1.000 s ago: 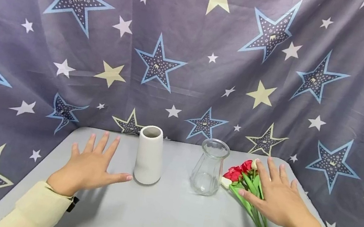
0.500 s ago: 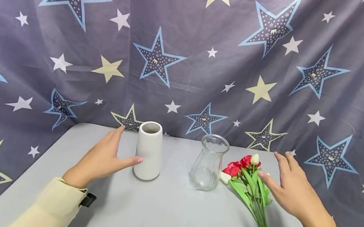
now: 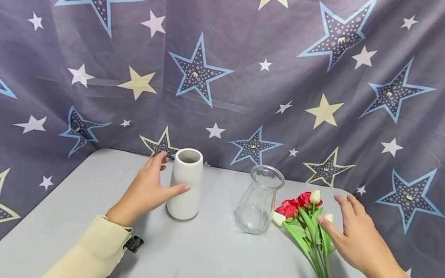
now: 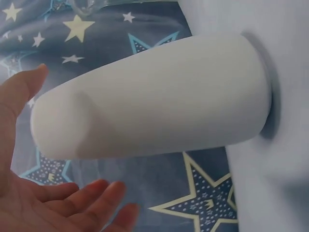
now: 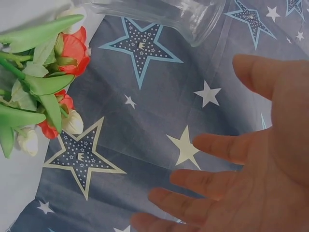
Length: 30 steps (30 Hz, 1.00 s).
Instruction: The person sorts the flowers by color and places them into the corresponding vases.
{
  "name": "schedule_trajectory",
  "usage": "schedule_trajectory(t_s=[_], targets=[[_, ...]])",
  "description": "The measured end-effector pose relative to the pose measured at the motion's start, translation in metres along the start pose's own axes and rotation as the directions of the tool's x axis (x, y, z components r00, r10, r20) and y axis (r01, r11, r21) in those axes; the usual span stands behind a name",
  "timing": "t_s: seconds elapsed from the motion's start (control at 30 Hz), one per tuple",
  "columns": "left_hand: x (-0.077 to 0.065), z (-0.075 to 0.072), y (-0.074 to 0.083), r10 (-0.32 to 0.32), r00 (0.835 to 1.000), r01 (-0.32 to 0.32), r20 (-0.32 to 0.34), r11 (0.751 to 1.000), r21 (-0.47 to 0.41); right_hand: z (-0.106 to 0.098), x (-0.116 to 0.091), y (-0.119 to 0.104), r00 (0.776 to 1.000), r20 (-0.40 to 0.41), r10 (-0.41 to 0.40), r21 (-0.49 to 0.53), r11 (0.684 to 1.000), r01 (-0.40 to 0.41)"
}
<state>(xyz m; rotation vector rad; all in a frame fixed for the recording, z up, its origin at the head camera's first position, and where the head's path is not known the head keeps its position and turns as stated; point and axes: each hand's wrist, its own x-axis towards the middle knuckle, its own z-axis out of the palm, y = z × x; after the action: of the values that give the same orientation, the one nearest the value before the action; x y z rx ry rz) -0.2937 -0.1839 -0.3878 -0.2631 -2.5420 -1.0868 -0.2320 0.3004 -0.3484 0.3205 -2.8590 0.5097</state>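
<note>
A white vase with a round mouth stands upright at the middle left of the table. My left hand is at its left side, thumb in front of the vase and fingers toward its far side. In the left wrist view a gap shows between the white vase and the fingers. Above the flower stems, my right hand hovers with fingers spread apart, holding nothing. Under and left of it lies a bunch of flowers, red and white blooms with green leaves and long stems.
Between the white vase and the flowers stands a clear glass vase, ribbed, with a flared rim. All of it rests on a grey table. A purple-grey star-patterned cloth hangs behind and along the sides of the table.
My left hand has moved right to the white vase, its spread fingers turning in around it. The right hand has turned palm inward and shifted slightly right. Vases and flowers stay put.
</note>
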Motion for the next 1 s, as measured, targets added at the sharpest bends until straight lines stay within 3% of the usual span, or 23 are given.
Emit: schedule_trajectory(t_s=[0.33,0.67,1.0], targets=[[0.003,0.019,-0.013,-0.062,0.998,0.062,0.008,0.998,-0.027,0.007,-0.006,0.001,0.999,-0.045,-0.03,-0.012,0.999,0.029],[0.004,0.029,-0.024,-0.051,0.999,0.051,0.007,0.996,-0.071,0.019,-0.007,0.003,0.99,-0.127,-0.06,-0.016,0.998,0.059],[0.006,0.042,-0.028,-0.017,1.0,0.018,0.005,0.996,-0.083,0.04,-0.012,0.015,1.0,-0.015,-0.023,-0.008,1.0,0.023]])
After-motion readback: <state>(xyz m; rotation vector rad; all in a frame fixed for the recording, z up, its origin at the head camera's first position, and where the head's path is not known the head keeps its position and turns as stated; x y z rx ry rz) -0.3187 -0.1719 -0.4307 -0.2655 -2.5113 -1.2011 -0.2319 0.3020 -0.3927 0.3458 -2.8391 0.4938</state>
